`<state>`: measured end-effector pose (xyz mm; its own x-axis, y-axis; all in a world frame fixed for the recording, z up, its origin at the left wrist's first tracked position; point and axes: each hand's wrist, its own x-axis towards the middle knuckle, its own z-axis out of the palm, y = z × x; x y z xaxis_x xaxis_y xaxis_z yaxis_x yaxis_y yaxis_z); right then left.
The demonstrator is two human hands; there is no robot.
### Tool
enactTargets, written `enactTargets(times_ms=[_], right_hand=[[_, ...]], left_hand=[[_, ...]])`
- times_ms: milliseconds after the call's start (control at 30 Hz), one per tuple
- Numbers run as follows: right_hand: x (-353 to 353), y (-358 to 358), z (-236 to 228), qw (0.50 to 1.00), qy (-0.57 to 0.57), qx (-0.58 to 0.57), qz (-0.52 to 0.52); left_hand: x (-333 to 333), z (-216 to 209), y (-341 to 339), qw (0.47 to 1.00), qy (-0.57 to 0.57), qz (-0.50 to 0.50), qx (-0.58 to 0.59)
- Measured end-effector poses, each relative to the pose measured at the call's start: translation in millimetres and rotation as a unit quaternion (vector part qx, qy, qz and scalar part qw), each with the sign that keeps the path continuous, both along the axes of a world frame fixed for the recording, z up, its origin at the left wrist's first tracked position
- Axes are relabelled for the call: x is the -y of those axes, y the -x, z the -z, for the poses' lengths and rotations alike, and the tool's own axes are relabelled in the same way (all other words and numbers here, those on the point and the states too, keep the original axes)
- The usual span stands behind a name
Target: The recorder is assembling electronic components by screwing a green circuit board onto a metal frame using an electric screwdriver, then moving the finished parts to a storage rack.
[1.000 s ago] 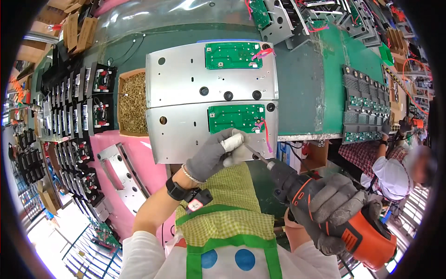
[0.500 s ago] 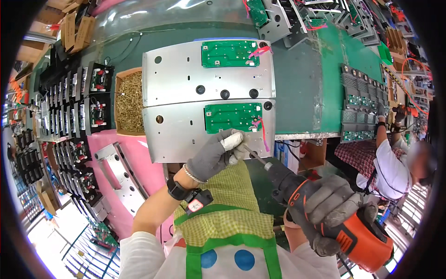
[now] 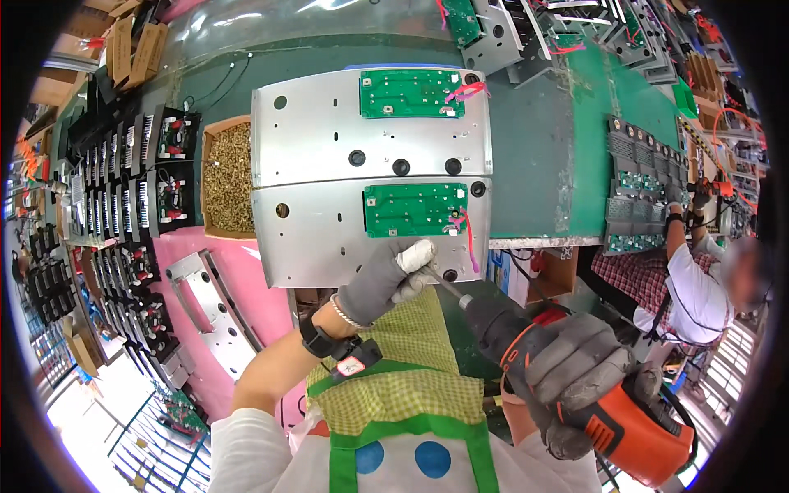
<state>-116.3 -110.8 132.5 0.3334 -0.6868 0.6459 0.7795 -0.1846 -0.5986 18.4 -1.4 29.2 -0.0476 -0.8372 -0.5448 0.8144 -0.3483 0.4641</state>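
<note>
My right hand (image 3: 579,378), in a grey glove, is wrapped round an orange and black power screwdriver (image 3: 633,435). Its long metal bit (image 3: 448,286) points up and left. At the bit's tip, the fingers of my left hand (image 3: 382,279) are pinched together, also gloved, with white wrapping on one finger; what lies between them is hidden. Both hands are at the near edge of a silver metal panel (image 3: 312,238). On that panel sits a green circuit board (image 3: 411,209) with a pink-red wire (image 3: 470,238). Behind lies a second metal panel (image 3: 304,135) with a similar board (image 3: 411,94).
Left of the panels stands a cardboard box of small brass-coloured screws (image 3: 227,177). Black assemblies (image 3: 123,181) line the far left. A metal bracket (image 3: 214,304) lies on pink sheeting (image 3: 177,255). At right, a co-worker (image 3: 690,271) works beside grey panels (image 3: 629,172).
The screwdriver and my right hand have shifted slightly up and left. My left hand has moved a little, staying at the bit's tip. The panels appear almost unmoved.
</note>
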Motion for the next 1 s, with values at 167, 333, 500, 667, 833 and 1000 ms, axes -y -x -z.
enactTargets(times_ms=[167,333,500,667,833,1000], right_hand=[[0.3,2.8,5.1,0.998,0.036,-0.032,0.049],[50.6,15.0,36.5,0.998,0.047,-0.031,0.011],[69.5,7.4,85.1,0.991,-0.009,-0.088,0.104],[67.5,0.0,97.3,0.978,-0.076,-0.162,0.111],[60.6,3.0,101.0,0.936,-0.043,-0.266,0.229],[60.0,0.2,96.5,0.928,0.015,-0.321,0.191]], left_hand=[[-7.5,8.9,1.3,0.988,-0.043,0.011,0.148],[-20.7,41.3,-36.0,0.961,-0.056,-0.128,0.240],[-29.6,57.7,-62.0,0.961,-0.033,-0.112,0.250],[-25.3,64.0,-70.0,0.966,-0.015,-0.038,0.256],[-24.2,66.4,-70.2,0.966,-0.012,-0.032,0.257],[-24.4,66.3,-69.8,0.965,-0.012,-0.033,0.259]])
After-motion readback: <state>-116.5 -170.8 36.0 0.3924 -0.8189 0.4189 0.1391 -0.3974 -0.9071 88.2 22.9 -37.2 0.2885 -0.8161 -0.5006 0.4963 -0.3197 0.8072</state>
